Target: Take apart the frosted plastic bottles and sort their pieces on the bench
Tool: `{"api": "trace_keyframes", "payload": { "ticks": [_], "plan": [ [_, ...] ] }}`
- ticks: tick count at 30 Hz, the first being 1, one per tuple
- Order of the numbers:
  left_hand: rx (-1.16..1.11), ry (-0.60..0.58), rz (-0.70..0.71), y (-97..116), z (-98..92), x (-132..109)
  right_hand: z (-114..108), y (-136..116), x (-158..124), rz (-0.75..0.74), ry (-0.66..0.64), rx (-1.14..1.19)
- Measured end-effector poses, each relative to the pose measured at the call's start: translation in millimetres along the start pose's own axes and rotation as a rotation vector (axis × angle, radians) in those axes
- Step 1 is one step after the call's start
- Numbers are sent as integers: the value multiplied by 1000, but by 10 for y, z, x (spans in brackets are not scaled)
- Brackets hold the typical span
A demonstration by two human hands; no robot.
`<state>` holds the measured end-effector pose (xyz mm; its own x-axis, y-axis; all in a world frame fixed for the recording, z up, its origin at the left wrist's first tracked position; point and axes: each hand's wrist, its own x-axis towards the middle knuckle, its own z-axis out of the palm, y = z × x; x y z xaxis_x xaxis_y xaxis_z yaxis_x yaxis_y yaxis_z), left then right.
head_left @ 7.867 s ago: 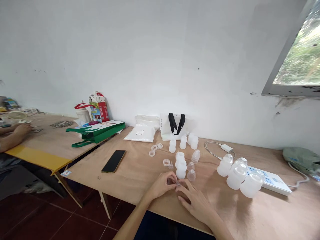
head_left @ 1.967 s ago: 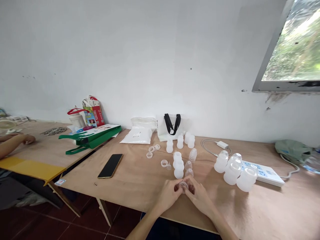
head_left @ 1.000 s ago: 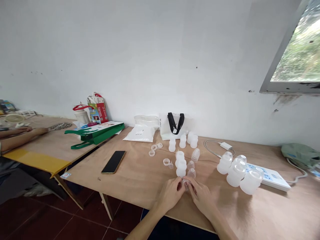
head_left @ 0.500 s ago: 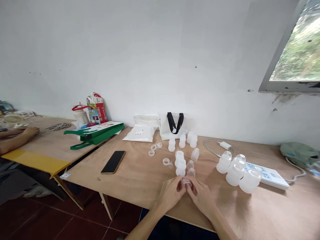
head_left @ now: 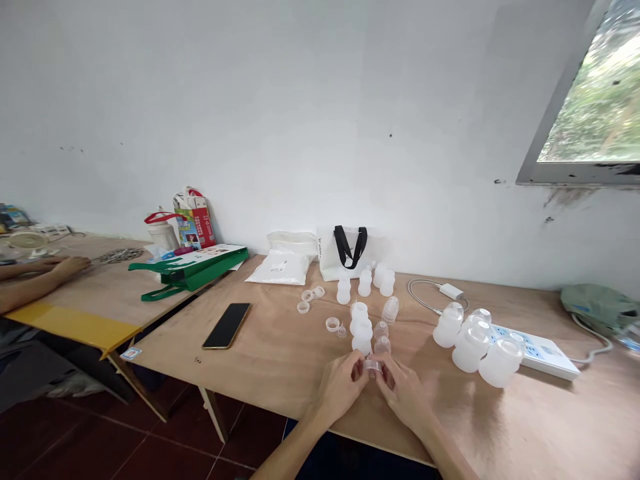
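Observation:
Near the table's front edge, my left hand [head_left: 343,381] and my right hand [head_left: 400,385] pinch a clear plastic screw ring [head_left: 373,365] from opposite sides. Something small shows below the ring, too unclear to name. Just beyond my fingers stands a row of frosted small bottles [head_left: 361,327], beside clear dome caps [head_left: 381,329]. To the left lie a loose ring [head_left: 333,325] and a small clear nipple [head_left: 341,331]. Several more rings [head_left: 303,307] rest farther back. On the right stand several capped bottles [head_left: 471,345].
A phone [head_left: 227,326] lies at the left, and a power strip [head_left: 537,351] sits behind the capped bottles. Against the wall are a white bag with black handles [head_left: 327,267] and a white packet [head_left: 280,268]. A co-worker's hands [head_left: 65,267] rest on the neighbouring table.
The ring between my fingers has tilted slightly and shows more of its side. My hands stay in nearly the same place. The co-worker's hand has shifted a little to the right.

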<state>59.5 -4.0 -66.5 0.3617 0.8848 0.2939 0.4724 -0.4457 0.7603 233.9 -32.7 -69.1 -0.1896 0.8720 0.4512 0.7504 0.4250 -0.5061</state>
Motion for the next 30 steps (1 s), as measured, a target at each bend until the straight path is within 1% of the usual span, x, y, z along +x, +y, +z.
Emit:
{"api": "trace_keyframes", "payload": {
  "ticks": [3, 6, 9, 11, 13, 16, 18, 19, 21, 23, 25, 30],
  "plan": [
    [-74, -6, 23, 16, -17, 6, -16, 0, 1, 29, 12, 41],
    [-180, -2, 46, 42, -43, 13, -62, -39, 8, 5, -19, 141],
    [-241, 34, 48, 47, -59, 19, -100, -84, 14, -42, -67, 231],
    [-276, 64, 33, 43, -74, 20, -97, -87, 13, -33, -62, 267],
    [-291, 79, 47, 48, -105, 20, -70, -62, 11, -8, -8, 284],
    [-277, 126, 158, 75, -175, 18, -13, -1, 15, 25, 169, 289],
    [-261, 206, 226, 87, -213, 21, 11, 31, 24, 54, 296, 278],
    [-253, 249, 236, 85, -223, 26, 16, 40, 29, 73, 344, 265],
    [-233, 310, 205, 61, -220, 38, 14, 47, 37, 106, 384, 237],
    [-227, 309, 138, 11, -192, 53, 4, 44, 43, 131, 356, 215],
    [-239, 252, 90, -52, -148, 65, -3, 39, 47, 141, 299, 203],
    [-265, 128, 57, -172, -49, 65, 12, 51, 56, 122, 182, 187]
  ]
}}
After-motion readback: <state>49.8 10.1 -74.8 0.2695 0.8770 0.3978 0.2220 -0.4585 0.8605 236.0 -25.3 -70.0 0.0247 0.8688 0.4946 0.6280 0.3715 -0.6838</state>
